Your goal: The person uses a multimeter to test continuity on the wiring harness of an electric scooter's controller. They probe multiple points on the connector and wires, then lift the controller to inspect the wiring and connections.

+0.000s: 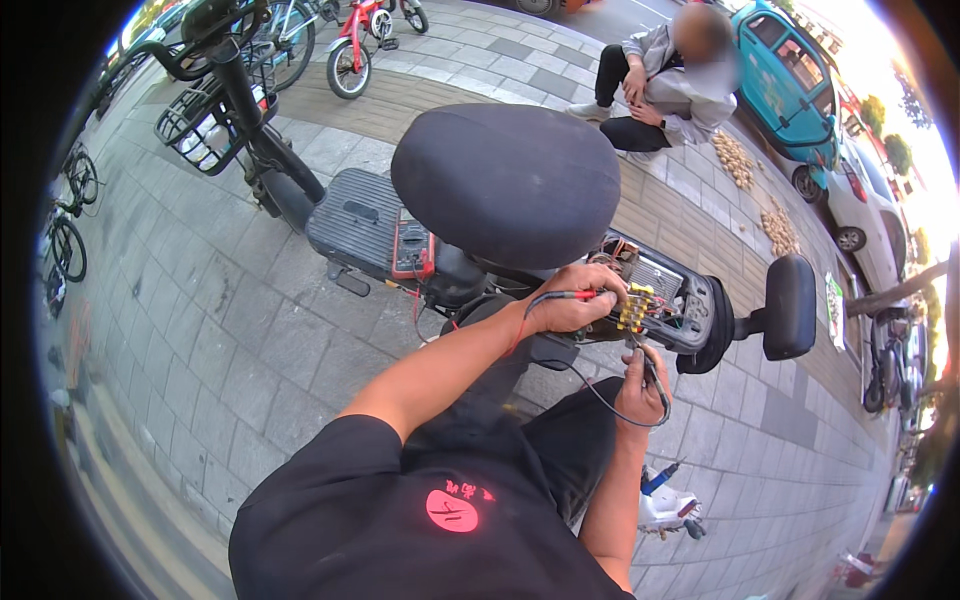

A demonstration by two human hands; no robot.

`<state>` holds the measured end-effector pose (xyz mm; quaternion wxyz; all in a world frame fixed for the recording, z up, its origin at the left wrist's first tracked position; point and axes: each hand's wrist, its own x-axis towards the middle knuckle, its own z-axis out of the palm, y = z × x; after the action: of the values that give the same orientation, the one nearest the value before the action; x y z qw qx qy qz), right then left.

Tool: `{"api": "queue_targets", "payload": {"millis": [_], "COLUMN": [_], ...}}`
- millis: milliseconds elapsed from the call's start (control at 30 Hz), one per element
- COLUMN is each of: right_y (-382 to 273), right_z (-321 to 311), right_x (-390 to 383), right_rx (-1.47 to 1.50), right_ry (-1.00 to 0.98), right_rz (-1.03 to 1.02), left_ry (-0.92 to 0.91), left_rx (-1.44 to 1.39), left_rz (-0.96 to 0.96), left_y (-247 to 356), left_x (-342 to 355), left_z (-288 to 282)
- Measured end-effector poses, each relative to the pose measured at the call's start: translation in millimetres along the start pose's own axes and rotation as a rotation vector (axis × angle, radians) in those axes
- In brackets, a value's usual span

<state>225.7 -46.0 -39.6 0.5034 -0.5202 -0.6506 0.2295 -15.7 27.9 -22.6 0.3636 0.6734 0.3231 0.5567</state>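
My left hand (572,308) is closed around a red-and-black test probe (570,295), its tip end directed at a row of yellow terminals (634,307). In my right hand (640,392), just below those terminals, the fingers pinch a black test probe (651,372) whose cable loops under the hand. The terminals sit in the opened rear compartment (672,285) of an electric scooter, among loose wires. A red multimeter (413,246) lies on the scooter's footboard (357,222). Whether either probe tip touches metal is too small to tell.
The black scooter seat (507,185) rises just beyond my left hand, and a padded backrest (790,306) stands at the right. A person (680,85) sits on the far pavement near small piled pieces (733,160). A white object with a blue-handled tool (668,500) lies by my right forearm.
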Motion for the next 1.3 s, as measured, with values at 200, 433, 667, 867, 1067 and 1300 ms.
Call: {"api": "queue_targets", "payload": {"millis": [200, 433, 667, 867, 1067, 1300], "right_y": [0, 2, 0, 1, -1, -7], "right_z": [2, 0, 0, 1, -1, 1], "right_x": [3, 3, 3, 3, 2, 5], "right_rx": [0.02, -0.007, -0.008, 0.002, -0.017, -0.05], "right_ry": [0.004, -0.012, -0.011, -0.009, -0.001, 0.02], "right_rz": [-0.076, -0.06, -0.047, -0.055, -0.051, -0.051], "left_ry": [-0.002, 0.003, 0.001, 0.004, -0.008, 0.046], "left_rx": [-0.021, -0.018, -0.023, -0.009, -0.012, 0.038], "left_rz": [-0.016, -0.011, -0.037, -0.023, -0.01, 0.031], "left_y": [-1, -4, 0, -2, -3, -12], "left_x": [-1, 0, 0, -1, 1, 1], "left_z": [-1, 0, -1, -2, 2, 0]}}
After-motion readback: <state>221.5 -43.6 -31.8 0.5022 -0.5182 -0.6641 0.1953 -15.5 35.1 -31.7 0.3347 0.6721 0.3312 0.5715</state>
